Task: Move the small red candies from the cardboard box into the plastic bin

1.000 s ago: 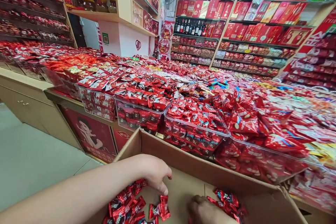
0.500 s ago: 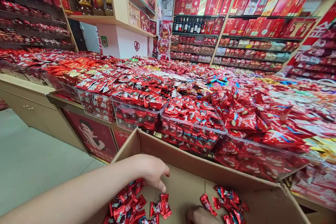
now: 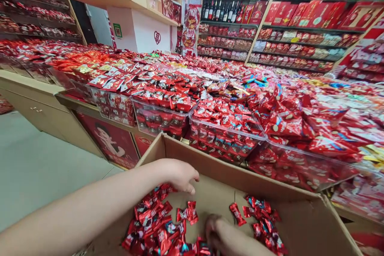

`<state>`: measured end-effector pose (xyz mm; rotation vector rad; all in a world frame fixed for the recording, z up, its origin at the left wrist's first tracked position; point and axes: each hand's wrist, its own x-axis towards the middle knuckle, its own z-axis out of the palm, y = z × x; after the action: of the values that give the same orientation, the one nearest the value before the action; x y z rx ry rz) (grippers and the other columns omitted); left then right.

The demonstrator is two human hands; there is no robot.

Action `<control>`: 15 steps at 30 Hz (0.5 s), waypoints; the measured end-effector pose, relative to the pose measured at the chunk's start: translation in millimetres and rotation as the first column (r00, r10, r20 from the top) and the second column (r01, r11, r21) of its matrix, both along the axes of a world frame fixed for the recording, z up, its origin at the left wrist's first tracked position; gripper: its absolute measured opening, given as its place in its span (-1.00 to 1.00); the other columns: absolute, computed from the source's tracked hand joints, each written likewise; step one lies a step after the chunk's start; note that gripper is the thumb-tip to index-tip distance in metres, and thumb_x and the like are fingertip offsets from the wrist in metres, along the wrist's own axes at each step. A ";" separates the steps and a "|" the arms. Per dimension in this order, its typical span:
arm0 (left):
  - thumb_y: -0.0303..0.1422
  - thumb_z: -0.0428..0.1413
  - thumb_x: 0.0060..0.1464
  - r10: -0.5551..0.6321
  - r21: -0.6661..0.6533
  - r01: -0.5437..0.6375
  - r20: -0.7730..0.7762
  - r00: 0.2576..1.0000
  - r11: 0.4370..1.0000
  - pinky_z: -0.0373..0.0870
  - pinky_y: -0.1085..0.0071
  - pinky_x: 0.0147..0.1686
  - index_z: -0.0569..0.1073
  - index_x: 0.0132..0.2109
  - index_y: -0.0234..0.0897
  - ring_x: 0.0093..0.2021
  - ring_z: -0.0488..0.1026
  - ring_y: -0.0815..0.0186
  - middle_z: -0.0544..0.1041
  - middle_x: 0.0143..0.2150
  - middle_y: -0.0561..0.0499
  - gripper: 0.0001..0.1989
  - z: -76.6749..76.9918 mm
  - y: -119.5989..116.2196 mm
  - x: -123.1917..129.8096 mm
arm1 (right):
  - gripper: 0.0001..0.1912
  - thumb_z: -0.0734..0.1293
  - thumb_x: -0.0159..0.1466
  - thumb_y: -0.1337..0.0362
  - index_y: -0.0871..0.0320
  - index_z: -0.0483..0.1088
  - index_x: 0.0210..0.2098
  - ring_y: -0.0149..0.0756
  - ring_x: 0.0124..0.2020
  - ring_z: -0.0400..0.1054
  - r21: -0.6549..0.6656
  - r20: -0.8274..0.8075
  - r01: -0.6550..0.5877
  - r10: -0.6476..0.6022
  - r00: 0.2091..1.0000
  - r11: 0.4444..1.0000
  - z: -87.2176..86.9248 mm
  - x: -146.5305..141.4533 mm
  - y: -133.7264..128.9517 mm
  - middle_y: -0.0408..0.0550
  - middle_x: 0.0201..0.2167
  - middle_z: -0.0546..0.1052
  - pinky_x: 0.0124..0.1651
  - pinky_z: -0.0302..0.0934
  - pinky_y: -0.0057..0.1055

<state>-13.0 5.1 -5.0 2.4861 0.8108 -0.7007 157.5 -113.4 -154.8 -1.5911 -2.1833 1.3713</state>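
Observation:
My left hand (image 3: 181, 177) reaches into an open cardboard box (image 3: 199, 154), above the left pile of candies. Its thumb and forefinger are apart, and nothing shows between them. The left pile holds many small red twist-wrapped candies (image 3: 162, 228). Two more candies (image 3: 188, 213) lie close together just below this hand. My right hand (image 3: 220, 230) is low in the box, near the bottom of the left pile. Motion smears it and its fingers point down, so what they hold, if anything, is hidden. A smaller candy pile (image 3: 265, 224) and a single candy (image 3: 237, 213) lie to its right.
Beyond the box stand clear plastic bins (image 3: 228, 138) filled with red-wrapped sweets. A long counter heaped with packets stretches left and right. Shelves (image 3: 228, 24) of bottles and red boxes line the back. Grey floor (image 3: 54, 148) shows at the left.
My right hand has moved left across the box floor toward the left pile, and more of its forearm shows. My left hand keeps nearly the same pose. The view has tilted down.

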 end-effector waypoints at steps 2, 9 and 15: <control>-0.19 -0.04 -0.05 -0.018 -0.009 0.018 0.003 1.000 1.000 0.25 0.40 -0.40 0.25 0.05 -0.22 -0.31 0.40 0.21 0.46 -0.23 -0.10 -0.51 0.5 -0.5 2.6 | -0.81 0.16 0.01 0.42 0.21 0.37 -0.42 -0.28 -0.39 0.28 0.019 -0.007 0.037 -0.037 0.999 0.999 1.4 4.1 0.2 -0.01 -0.44 0.44 -0.33 0.13 -0.42; -0.17 -0.03 -0.04 -0.034 -0.031 0.032 -0.056 0.998 0.999 0.23 0.41 -0.36 0.22 0.07 -0.26 -0.31 0.38 0.24 0.44 -0.16 -0.11 -0.48 -4.7 3.0 10.6 | -0.58 0.36 -0.12 0.21 0.19 0.31 -0.25 -0.35 -0.52 0.17 -0.156 -0.036 0.039 -0.046 0.998 0.987 -12.4 1.6 -18.3 -0.16 -0.54 0.34 -0.50 0.04 -0.44; -0.19 -0.02 -0.05 -0.030 -0.050 0.030 -0.001 1.000 0.998 0.21 0.48 -0.43 0.23 0.06 -0.25 -0.33 0.37 0.30 0.43 -0.14 -0.08 -0.50 -2.7 3.2 10.0 | -0.66 0.42 -0.18 0.21 0.15 0.25 -0.46 -0.41 -0.52 0.09 -0.172 -0.115 0.157 -0.178 0.977 0.972 3.3 7.0 -5.6 -0.24 -0.57 0.26 -0.50 0.00 -0.47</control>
<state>-3.0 8.3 -7.7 2.4573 0.7491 -0.7246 164.5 -119.0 -151.5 -1.6442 -1.8598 1.5860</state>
